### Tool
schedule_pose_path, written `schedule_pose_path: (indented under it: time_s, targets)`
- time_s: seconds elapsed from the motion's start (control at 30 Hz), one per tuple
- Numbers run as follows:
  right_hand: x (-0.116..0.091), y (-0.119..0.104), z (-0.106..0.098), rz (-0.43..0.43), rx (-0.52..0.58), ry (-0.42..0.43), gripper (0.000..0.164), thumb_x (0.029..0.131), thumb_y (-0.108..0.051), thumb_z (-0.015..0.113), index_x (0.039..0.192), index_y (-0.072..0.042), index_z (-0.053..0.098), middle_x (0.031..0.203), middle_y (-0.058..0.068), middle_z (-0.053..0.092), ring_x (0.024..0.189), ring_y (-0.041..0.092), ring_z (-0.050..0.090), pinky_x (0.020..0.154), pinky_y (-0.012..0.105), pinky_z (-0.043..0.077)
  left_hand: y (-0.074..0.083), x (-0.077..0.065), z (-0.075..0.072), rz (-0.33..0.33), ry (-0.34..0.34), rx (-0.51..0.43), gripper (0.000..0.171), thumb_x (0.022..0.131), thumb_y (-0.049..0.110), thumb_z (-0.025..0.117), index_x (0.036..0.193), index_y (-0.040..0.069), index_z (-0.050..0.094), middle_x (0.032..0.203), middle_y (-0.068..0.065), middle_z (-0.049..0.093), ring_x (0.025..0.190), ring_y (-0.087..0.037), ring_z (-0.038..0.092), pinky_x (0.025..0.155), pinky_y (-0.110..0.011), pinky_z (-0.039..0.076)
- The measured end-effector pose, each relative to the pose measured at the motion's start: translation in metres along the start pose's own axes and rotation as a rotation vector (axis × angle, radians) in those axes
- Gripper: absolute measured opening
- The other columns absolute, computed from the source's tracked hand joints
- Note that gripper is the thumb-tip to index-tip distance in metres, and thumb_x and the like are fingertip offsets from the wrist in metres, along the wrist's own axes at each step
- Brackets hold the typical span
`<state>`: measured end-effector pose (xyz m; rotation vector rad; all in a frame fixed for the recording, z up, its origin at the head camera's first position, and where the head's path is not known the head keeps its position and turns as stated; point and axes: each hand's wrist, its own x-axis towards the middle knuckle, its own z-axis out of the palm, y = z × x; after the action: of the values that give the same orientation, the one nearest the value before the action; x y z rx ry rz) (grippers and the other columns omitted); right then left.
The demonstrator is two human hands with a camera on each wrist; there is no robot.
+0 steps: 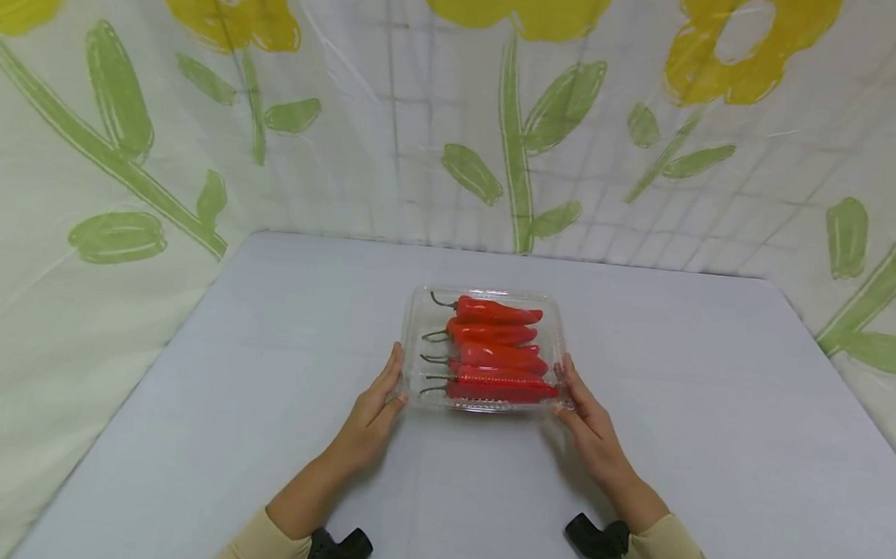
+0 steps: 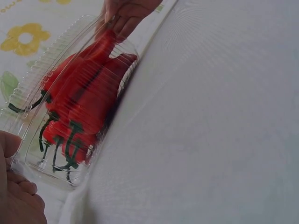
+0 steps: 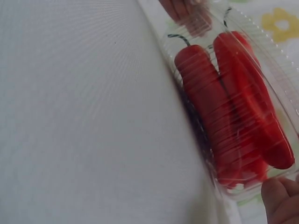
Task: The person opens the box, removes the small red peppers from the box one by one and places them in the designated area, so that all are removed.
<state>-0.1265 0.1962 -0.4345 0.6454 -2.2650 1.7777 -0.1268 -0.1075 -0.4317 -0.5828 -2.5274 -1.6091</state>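
Note:
A clear plastic container (image 1: 417,316) is held between both hands over the middle of the table. Inside lie several long red peppers (image 1: 499,357), their green stems towards the left side. My left hand (image 1: 370,418) grips the container's left edge, thumb near the front corner. On the opposite edge, my right hand (image 1: 594,436) holds it in a matching way. The left wrist view shows the left thumb above the rim, with curled fingers (image 2: 23,189) underneath. In the right wrist view the ridged container wall (image 3: 275,56) tilts beside the white surface.
A white-covered table (image 1: 266,322) spreads out on all sides of the container. Behind it hangs a pale sheet (image 1: 347,183) printed with yellow flowers and green leaves. A black device (image 1: 342,552) sits at the left wrist, another black device (image 1: 597,538) at the right.

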Motion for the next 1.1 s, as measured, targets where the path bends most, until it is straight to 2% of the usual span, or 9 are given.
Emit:
schedule_pose_path:
  time_s: [0.03, 0.1, 0.23, 0.3, 0.5, 0.77, 0.87, 1.03, 1.1]
  targets:
    - [0.0001, 0.0000, 0.0002, -0.006, -0.003, 0.007, 0.055, 0.091, 0.007, 0.044, 0.142, 0.011, 0.024, 0.152, 0.004, 0.028, 0.132, -0.011, 0.030, 0.102, 0.004, 0.026, -0.0001, 0.0000, 0.0000, 0.005, 0.003, 0.001, 0.057, 0.095, 0.002, 0.039, 0.146, -0.006, 0.014, 0.155, -0.020, 0.011, 0.142, -0.035, 0.012, 0.107, -0.002, 0.005]
    - [0.0006, -0.0006, 0.0004, -0.008, -0.014, 0.017, 0.054, 0.091, 0.008, 0.044, 0.141, 0.011, 0.025, 0.150, 0.002, 0.032, 0.131, -0.011, 0.033, 0.101, 0.004, 0.028, 0.0002, 0.0001, -0.0003, 0.002, 0.005, -0.001, 0.056, 0.095, 0.002, 0.039, 0.145, -0.006, 0.015, 0.154, -0.020, 0.012, 0.142, -0.033, 0.013, 0.107, -0.002, 0.006]
    - [0.0006, -0.0025, 0.0003, 0.018, -0.049, 0.027, 0.053, 0.090, 0.008, 0.045, 0.140, 0.011, 0.026, 0.146, 0.024, 0.030, 0.129, -0.013, 0.033, 0.100, 0.004, 0.028, 0.0013, 0.0005, -0.0010, -0.009, -0.001, -0.009, 0.056, 0.095, 0.002, 0.039, 0.145, -0.006, 0.015, 0.155, -0.019, 0.012, 0.143, -0.032, 0.013, 0.107, -0.002, 0.006]
    - [0.0000, -0.0038, 0.0000, 0.043, -0.068, 0.023, 0.053, 0.091, 0.006, 0.045, 0.141, 0.010, 0.026, 0.145, 0.030, 0.027, 0.129, -0.015, 0.031, 0.099, 0.003, 0.027, 0.0017, 0.0004, -0.0010, -0.019, -0.004, -0.012, 0.056, 0.096, 0.003, 0.039, 0.146, -0.005, 0.015, 0.155, -0.018, 0.012, 0.143, -0.031, 0.012, 0.107, -0.002, 0.006]
    - [-0.0017, -0.0049, -0.0009, 0.070, -0.103, 0.026, 0.052, 0.092, 0.002, 0.045, 0.140, 0.010, 0.027, 0.147, 0.028, 0.026, 0.132, -0.010, 0.029, 0.100, 0.002, 0.025, 0.0024, 0.0000, 0.0001, -0.040, -0.008, -0.003, 0.057, 0.097, 0.006, 0.038, 0.147, -0.002, 0.013, 0.156, -0.014, 0.011, 0.144, -0.029, 0.012, 0.106, -0.001, 0.005]
    - [0.0021, -0.0028, 0.0006, 0.052, -0.125, 0.032, 0.051, 0.093, 0.004, 0.044, 0.140, 0.011, 0.027, 0.143, 0.031, 0.031, 0.125, -0.015, 0.036, 0.095, 0.004, 0.033, 0.0011, -0.0003, 0.0008, -0.022, 0.018, 0.023, 0.055, 0.098, 0.008, 0.037, 0.147, -0.003, 0.013, 0.155, -0.017, 0.011, 0.143, -0.034, 0.012, 0.106, -0.001, 0.004]
    - [0.0021, -0.0039, 0.0013, 0.072, -0.195, 0.052, 0.050, 0.094, 0.003, 0.043, 0.141, 0.008, 0.029, 0.140, 0.028, 0.037, 0.125, -0.004, 0.040, 0.090, 0.003, 0.037, 0.0020, 0.0001, 0.0012, -0.028, 0.019, 0.040, 0.055, 0.098, 0.009, 0.037, 0.147, -0.003, 0.014, 0.156, -0.017, 0.011, 0.143, -0.033, 0.011, 0.106, -0.002, 0.003]
    - [0.0003, -0.0058, 0.0014, 0.112, -0.316, 0.076, 0.050, 0.095, -0.002, 0.045, 0.142, 0.004, 0.031, 0.135, 0.025, 0.046, 0.123, 0.030, 0.048, 0.086, 0.000, 0.036, 0.0070, -0.0005, 0.0011, -0.033, 0.012, 0.050, 0.056, 0.098, 0.009, 0.038, 0.146, -0.004, 0.014, 0.156, -0.015, 0.009, 0.144, -0.031, 0.010, 0.107, -0.004, 0.002]
    - [-0.0001, -0.0059, 0.0004, 0.131, -0.325, 0.083, 0.050, 0.095, -0.004, 0.047, 0.142, 0.003, 0.032, 0.134, 0.024, 0.049, 0.121, 0.034, 0.051, 0.086, 0.000, 0.037, 0.0085, -0.0013, 0.0013, -0.036, 0.012, 0.047, 0.056, 0.098, 0.009, 0.038, 0.146, -0.005, 0.014, 0.157, -0.015, 0.009, 0.144, -0.030, 0.010, 0.106, -0.003, 0.002]
